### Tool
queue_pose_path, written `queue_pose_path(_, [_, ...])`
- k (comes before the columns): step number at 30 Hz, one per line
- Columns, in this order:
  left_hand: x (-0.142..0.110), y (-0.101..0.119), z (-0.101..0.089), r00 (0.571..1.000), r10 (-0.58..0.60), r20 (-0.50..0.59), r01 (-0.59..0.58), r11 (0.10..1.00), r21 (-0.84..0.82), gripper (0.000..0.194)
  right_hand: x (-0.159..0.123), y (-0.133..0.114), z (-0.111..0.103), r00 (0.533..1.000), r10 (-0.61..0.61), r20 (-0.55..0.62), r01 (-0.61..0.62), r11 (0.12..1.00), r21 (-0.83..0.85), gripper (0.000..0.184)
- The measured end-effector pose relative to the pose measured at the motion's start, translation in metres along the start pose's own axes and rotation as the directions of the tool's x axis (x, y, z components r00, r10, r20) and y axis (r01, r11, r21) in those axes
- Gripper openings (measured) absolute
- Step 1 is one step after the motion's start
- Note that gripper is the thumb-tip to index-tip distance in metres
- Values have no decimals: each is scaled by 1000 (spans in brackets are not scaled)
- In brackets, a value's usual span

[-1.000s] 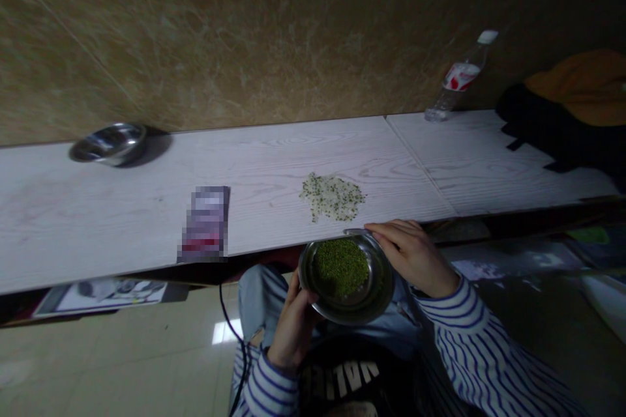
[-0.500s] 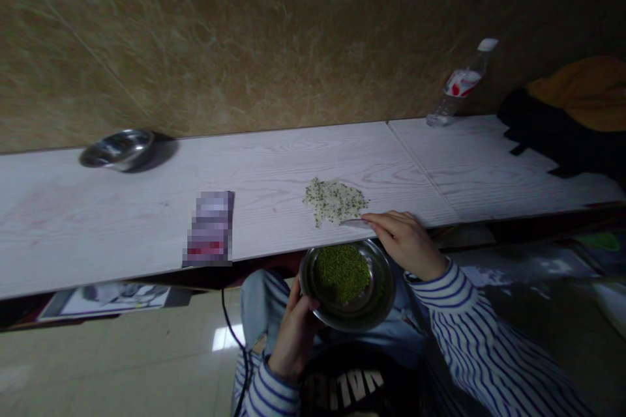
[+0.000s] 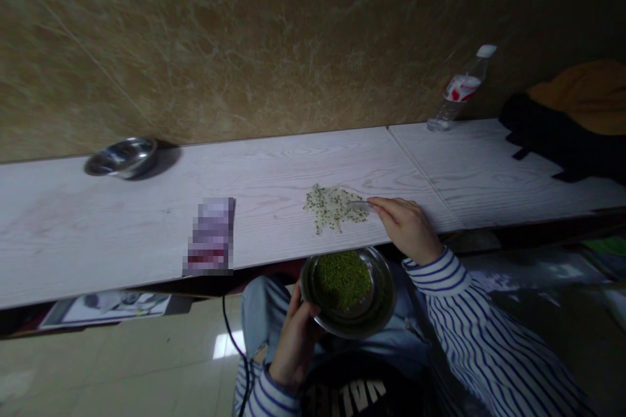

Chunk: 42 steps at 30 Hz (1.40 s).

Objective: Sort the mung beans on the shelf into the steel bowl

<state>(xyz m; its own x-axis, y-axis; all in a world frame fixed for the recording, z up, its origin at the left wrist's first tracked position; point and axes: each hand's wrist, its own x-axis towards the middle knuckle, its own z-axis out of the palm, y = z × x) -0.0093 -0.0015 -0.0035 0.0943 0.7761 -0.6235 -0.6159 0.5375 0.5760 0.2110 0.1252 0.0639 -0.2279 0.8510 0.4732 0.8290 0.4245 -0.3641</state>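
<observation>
A steel bowl (image 3: pixel 379 303) holding a mound of green beans (image 3: pixel 341 279) rests above my lap, just below the table edge. My left hand (image 3: pixel 295 332) grips its left rim from underneath. My right hand (image 3: pixel 407 227) lies on the white wooden table (image 3: pixel 274 169), fingers closed on a small metal spoon (image 3: pixel 359 206). The spoon's tip touches the right side of a loose pile of mixed green and pale grains (image 3: pixel 331 206) spread on the table.
An empty steel bowl (image 3: pixel 122 158) sits far left by the wall. A blurred rectangular packet (image 3: pixel 210 236) lies left of the pile. A water bottle (image 3: pixel 458 90) leans at the back right beside dark and orange clothing (image 3: pixel 572 117).
My right hand has lifted from the bowl's rim onto the table, carrying the spoon up to the grain pile. The left hand and bowl stayed put.
</observation>
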Motion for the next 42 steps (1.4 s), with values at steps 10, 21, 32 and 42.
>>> queue_pose_path(10, [0, -2, 0, 999, 20, 30, -20, 1000, -14, 61, -14, 0, 6, 999, 21, 48, -21, 1000, -7, 27])
queue_pose_path(21, [-1, -4, -1, 999, 14, 51, -14, 1000, 6, 61, -29, -3, -11, 999, 32, 34, -31, 999, -27, 26])
queue_pose_path(32, [2, -7, -1, 999, 8, 45, -8, 1000, 1, 61, -50, 5, -19, 998, 50, 27, -47, 995, -92, 26])
queue_pose_path(42, [0, -9, -2, 997, 13, 80, -14, 1000, 5, 57, -54, 7, -22, 999, 48, 25, -45, 993, -109, 26])
